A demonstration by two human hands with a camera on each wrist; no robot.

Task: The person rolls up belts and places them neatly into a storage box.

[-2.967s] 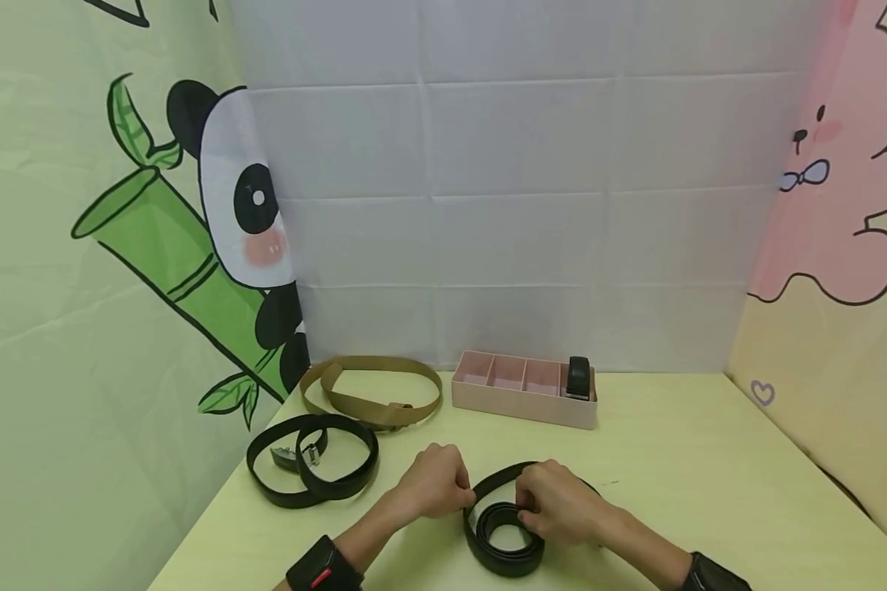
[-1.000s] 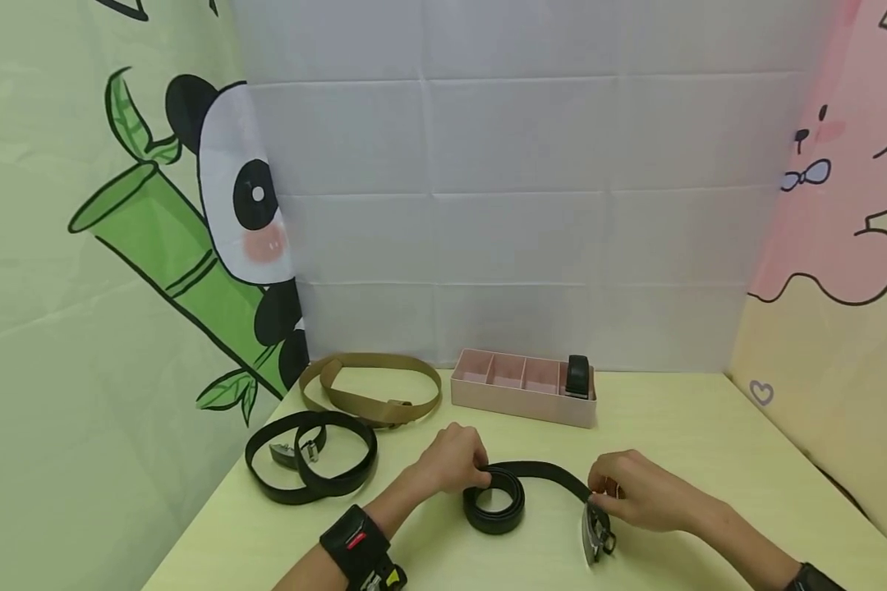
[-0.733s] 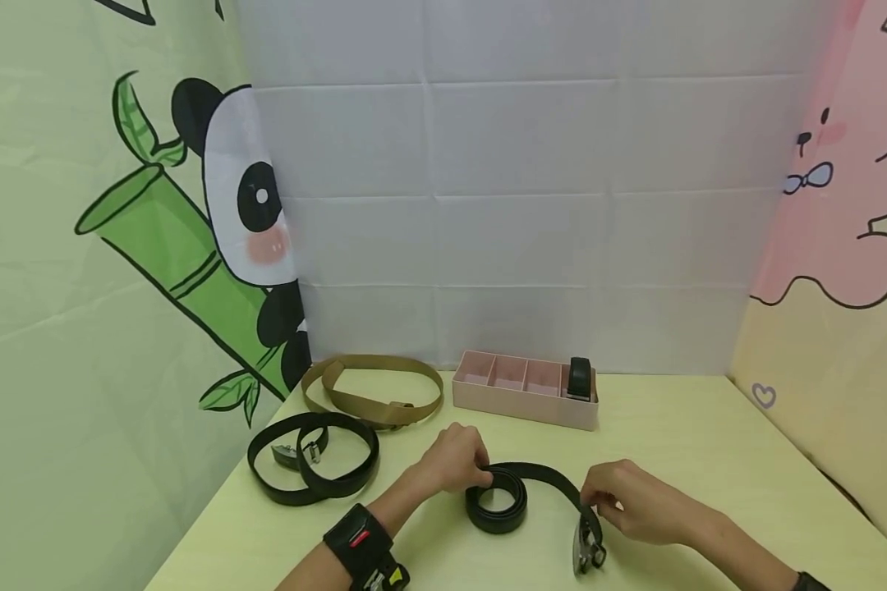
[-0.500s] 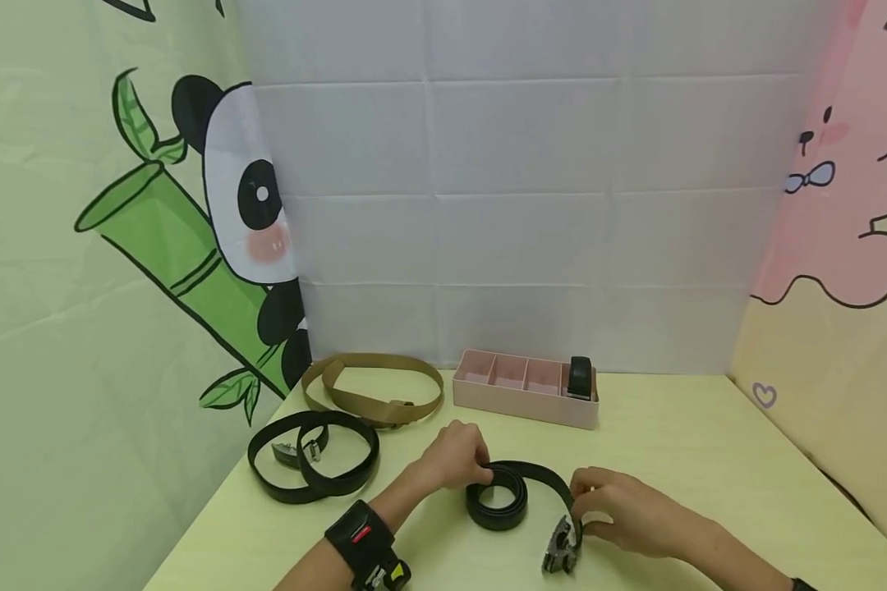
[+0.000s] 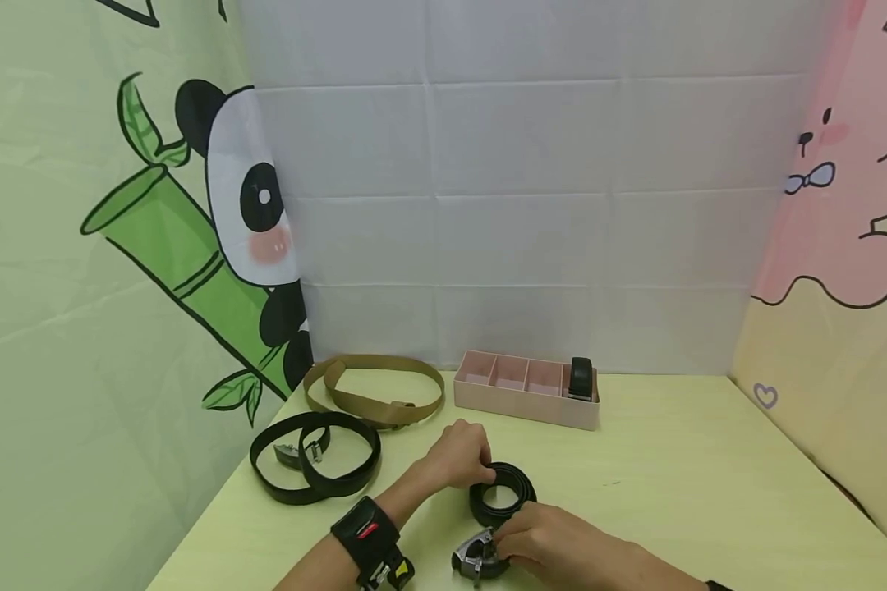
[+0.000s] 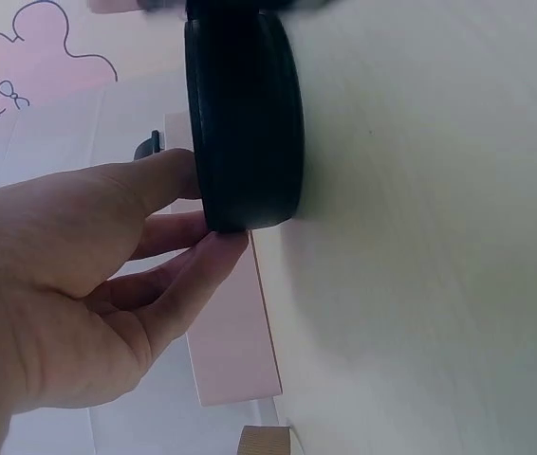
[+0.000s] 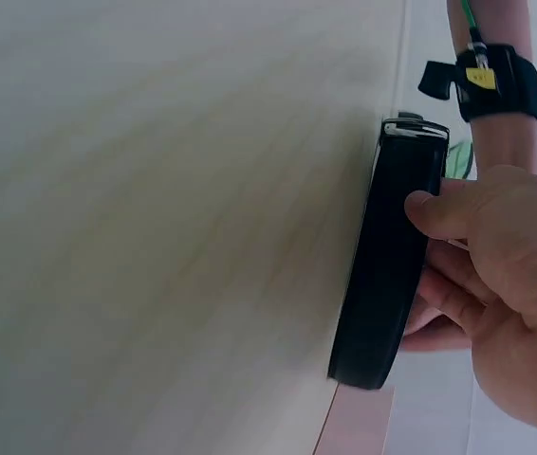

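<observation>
A black belt (image 5: pixel 526 484) stands on its edge in the front middle of the table, mostly wound into a tight coil. My left hand (image 5: pixel 458 454) pinches the coil's far left side between thumb and fingers; the left wrist view shows the thumb and fingertips on the belt band (image 6: pixel 249 123). With my right hand (image 5: pixel 562 546) I grip the buckle end, just nearer than the coil. The silver buckle (image 5: pixel 475 554) sticks out left of those fingers. In the right wrist view, my thumb lies on the outer face of the belt strap (image 7: pixel 387 256).
A pink divided box (image 5: pixel 521 399) stands at the back, with a rolled black belt (image 5: pixel 580 378) in its rightmost compartment. On the left lie a loosely looped black belt (image 5: pixel 340 484) with a silver buckle and a khaki belt (image 5: pixel 369 408) behind it.
My right hand first drew the buckle end out to the right, then swung it nearer and left, round the front of the coil. My left hand has stayed on the coil lately.
</observation>
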